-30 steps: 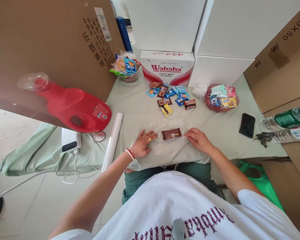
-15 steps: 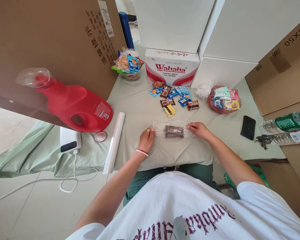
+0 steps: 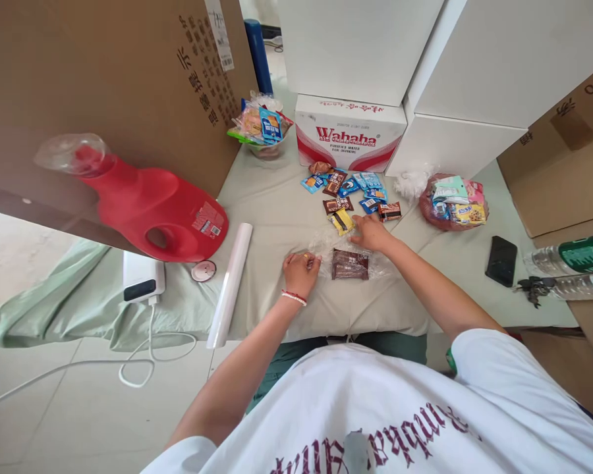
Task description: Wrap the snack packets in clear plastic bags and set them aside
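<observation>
Well left of the large brown packet (image 3: 350, 264), a white roll (image 3: 230, 286) lies out of our way. Just left, our left hand (image 3: 300, 271) pinches film (image 3: 323, 243), likely to steady it. The packet sits amid film on the surface (image 3: 267, 309); just beyond, our right hand (image 3: 369, 234) parts its fingers.

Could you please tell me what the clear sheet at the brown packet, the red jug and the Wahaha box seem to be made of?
Clear sheet: probably plastic film, see-through and glossy, judging by its creases and glints.
Red jug: likely moulded plastic, given its soft sheen and smoothly rounded contours.
Wahaha box: apparently printed cardboard, fairly matte, with flat panels and straight edges.
</observation>
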Available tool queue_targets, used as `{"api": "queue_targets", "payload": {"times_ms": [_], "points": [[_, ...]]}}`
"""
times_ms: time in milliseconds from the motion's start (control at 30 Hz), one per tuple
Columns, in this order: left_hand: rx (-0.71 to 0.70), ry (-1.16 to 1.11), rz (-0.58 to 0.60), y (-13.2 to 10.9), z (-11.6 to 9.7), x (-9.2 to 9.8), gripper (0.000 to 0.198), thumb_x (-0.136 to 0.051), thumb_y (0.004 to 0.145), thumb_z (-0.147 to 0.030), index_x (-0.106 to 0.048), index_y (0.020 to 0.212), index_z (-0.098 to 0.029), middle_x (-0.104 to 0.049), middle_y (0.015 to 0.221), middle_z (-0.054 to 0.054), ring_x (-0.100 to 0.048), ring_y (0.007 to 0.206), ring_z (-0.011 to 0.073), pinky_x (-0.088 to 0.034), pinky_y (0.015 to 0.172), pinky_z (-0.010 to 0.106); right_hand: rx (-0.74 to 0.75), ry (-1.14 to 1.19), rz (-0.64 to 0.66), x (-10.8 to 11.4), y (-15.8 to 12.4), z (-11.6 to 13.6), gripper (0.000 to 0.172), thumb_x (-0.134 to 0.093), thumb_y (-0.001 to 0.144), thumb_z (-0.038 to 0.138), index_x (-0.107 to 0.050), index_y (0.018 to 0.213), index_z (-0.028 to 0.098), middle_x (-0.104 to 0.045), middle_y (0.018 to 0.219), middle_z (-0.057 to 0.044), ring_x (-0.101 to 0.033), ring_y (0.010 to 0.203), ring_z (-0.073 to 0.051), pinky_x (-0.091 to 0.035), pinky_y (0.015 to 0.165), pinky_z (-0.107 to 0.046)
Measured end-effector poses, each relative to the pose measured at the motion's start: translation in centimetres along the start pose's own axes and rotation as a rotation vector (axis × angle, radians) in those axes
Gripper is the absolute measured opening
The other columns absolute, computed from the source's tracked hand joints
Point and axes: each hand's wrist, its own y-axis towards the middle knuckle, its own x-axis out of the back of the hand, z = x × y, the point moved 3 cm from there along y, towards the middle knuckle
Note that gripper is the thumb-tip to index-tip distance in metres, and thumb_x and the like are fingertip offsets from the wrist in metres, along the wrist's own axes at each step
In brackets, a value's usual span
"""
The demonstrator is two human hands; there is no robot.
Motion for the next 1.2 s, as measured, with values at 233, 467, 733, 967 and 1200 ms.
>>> {"api": "queue_targets", "payload": {"times_ms": [233,467,733,967,1200], "points": [[-0.070,-0.127,-0.013,-0.9,0.5,0.6,0.020,-0.049,0.098,-0.033,-0.066,0.093,-0.023,-0.075,0.095,0.006,-0.069,0.096,0.0227,-0.050,0.101,0.042,0.077,0.243,0.136,-0.8,-1.1,0.5,0.023,-0.062,0.094,0.024,-0.076,0.110,0.016,-0.077,0.094,-0.007,-0.065,0.084,-0.019,-0.043,0.076,-0.026],[-0.070,-0.125,-0.022,-1.1,-0.5,-0.1,0.048,-0.072,0.083,-0.034,-0.059,0.128,-0.022,-0.074,0.095,0.004,-0.067,0.112,0.0286,-0.041,0.114,0.050,0.219,0.466,0.101,-0.1,-4.6,1.3,0.024,-0.056,0.095,0.026,-0.077,0.105,0.017,-0.075,0.092,-0.002,-0.063,0.078,-0.016,-0.044,0.075,-0.024],[-0.028,-0.064,-0.041,-1.0,-0.7,-0.6,0.013,-0.066,0.089,-0.036,-0.070,0.088,-0.024,-0.071,0.083,0.004,-0.066,0.095,0.0261,-0.048,0.098,0.045,0.472,0.461,0.152,-0.2,-8.5,3.0,0.027,-0.056,0.101,0.032,-0.079,0.112,0.022,-0.073,0.095,-0.005,-0.067,0.085,-0.018,-0.049,0.081,-0.028],[0.030,0.123,-0.215,0.6,-1.8,-1.1,0.042,-0.077,0.080,-0.042,-0.069,0.114,-0.020,-0.066,0.122,0.015,-0.059,0.118,0.0353,-0.048,0.100,0.049,0.294,0.386,-0.087,0.8,-7.6,2.7,0.039,-0.045,0.108,0.037,-0.073,0.130,0.022,-0.064,0.092,-0.006,-0.062,0.081,-0.018,-0.048,0.080,-0.028],[0.081,0.112,-0.067,2.5,-0.7,-0.6,0.031,-0.071,0.082,-0.035,-0.071,0.109,-0.020,-0.064,0.118,0.017,-0.059,0.118,0.0376,-0.049,0.101,0.053,0.420,0.036,0.137,-2.4,-10.7,5.0,0.043,-0.047,0.106,0.030,-0.064,0.145,0.038,-0.063,0.107,-0.007,-0.058,0.076,-0.017,-0.044,0.068,-0.026]]}}
